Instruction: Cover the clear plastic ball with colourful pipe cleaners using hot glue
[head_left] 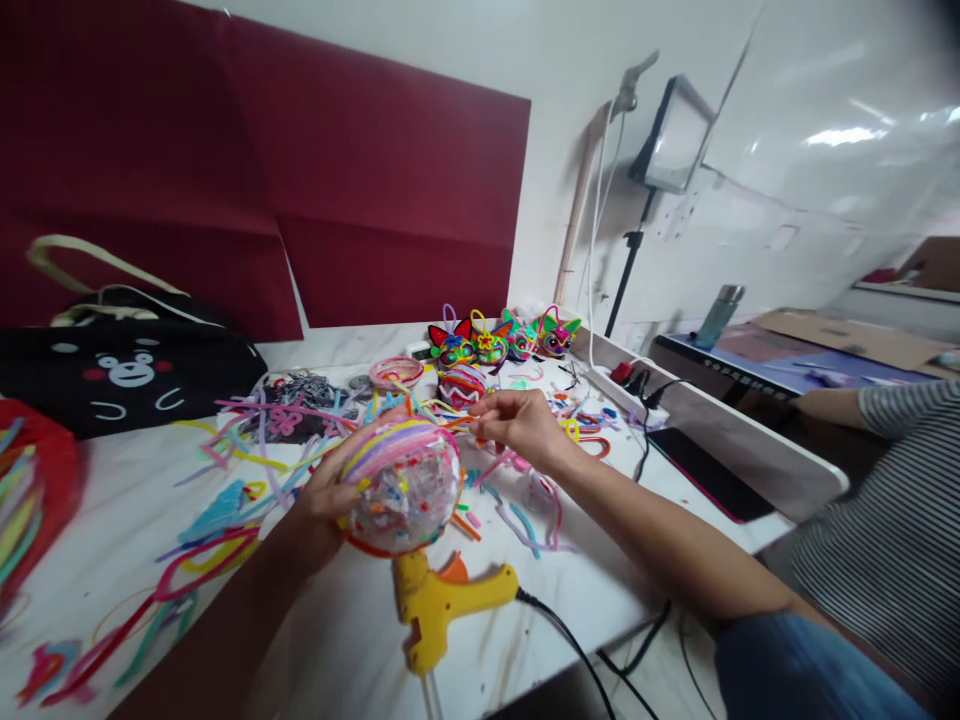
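Observation:
My left hand (324,505) is wrapped around a clear plastic ball (412,490), whose upper part is covered by pink, purple and yellow pipe cleaner rows. An orange strand runs along its lower edge. To the right of the ball, my right hand (519,428) has its thumb and fingers pinched on a thin orange pipe cleaner (456,422). Just below the ball lies a yellow hot glue gun (450,605), apart from both hands. Behind the hands sits another ball (463,384) wrapped in pink and other coloured strands.
Several colourful cat-faced ornaments (491,342) stand against the wall. Loose pipe cleaners (217,545) litter the white table (330,640). A black bag (127,365) is at left, a power strip (622,385) and black phone-like slab (705,470) at right. A person in a striped sleeve (892,520) sits far right.

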